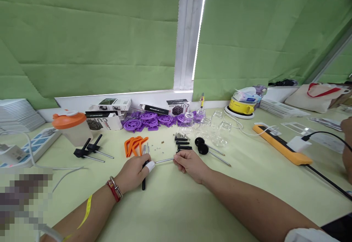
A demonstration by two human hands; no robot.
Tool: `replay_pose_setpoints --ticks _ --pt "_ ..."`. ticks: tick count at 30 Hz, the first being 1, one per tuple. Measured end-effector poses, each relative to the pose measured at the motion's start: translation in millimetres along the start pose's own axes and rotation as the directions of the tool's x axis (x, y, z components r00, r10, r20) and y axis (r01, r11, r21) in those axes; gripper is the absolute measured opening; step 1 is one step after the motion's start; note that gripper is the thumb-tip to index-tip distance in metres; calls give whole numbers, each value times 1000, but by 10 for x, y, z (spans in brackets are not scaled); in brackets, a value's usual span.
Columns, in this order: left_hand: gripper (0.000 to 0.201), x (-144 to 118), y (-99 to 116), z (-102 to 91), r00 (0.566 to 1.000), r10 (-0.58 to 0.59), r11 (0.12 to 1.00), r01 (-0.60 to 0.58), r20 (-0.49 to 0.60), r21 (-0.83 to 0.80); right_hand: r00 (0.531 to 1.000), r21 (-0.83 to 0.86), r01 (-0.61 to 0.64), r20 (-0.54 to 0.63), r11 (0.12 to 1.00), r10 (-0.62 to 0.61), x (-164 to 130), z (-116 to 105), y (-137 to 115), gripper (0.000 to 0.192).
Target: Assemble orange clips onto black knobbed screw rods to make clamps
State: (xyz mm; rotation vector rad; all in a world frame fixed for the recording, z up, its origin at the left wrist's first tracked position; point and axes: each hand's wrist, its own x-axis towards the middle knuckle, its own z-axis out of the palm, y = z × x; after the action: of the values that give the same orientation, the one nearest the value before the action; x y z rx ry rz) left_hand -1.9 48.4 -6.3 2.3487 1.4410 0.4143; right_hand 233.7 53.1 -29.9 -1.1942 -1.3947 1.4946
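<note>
Near the middle of the table, my left hand (pixel 135 174) is closed around a black-handled part (pixel 143 184), whose dark handle pokes out below the fingers. A thin metal rod (pixel 164 160) runs rightward from it. The fingertips of my right hand (pixel 189 164) pinch the rod's far end. Similar black handles with metal rods (pixel 93 147) lie to the left. Orange brackets (pixel 135 146) sit just beyond my left hand, with thin metal rods beside them. Beyond my right hand are black cylindrical pieces (pixel 183 143), springs (pixel 181 135) and black discs on rods (pixel 203 148).
Purple plastic parts (pixel 150 120), glass vessels (pixel 221 135) and cup holder boxes (pixel 106 121) line the back. An orange-lidded cup (pixel 70 124) and a white power strip (pixel 38 146) stand left. An orange power strip (pixel 283 145) lies right, near another person's hand (pixel 347 132).
</note>
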Motion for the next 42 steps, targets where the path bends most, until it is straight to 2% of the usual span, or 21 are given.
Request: replay_pose_setpoints --ticks 23,29,34,42 --pt "22 -7 -9 5 1000 18 1000 -18 11 11 999 -80 4 34 997 -2 -27 4 -48 31" --pt "23 -24 -3 7 1000 16 1000 -16 6 9 1000 -13 4 -8 1000 -4 -2 18 -9 24" --pt "24 -20 5 1 1000 23 1000 -23 -4 13 1000 -4 17 5 1000 -17 5 23 0 26" --pt "24 -22 -1 7 1000 19 1000 -19 3 8 1000 -91 5 10 996 -4 11 8 12 31"
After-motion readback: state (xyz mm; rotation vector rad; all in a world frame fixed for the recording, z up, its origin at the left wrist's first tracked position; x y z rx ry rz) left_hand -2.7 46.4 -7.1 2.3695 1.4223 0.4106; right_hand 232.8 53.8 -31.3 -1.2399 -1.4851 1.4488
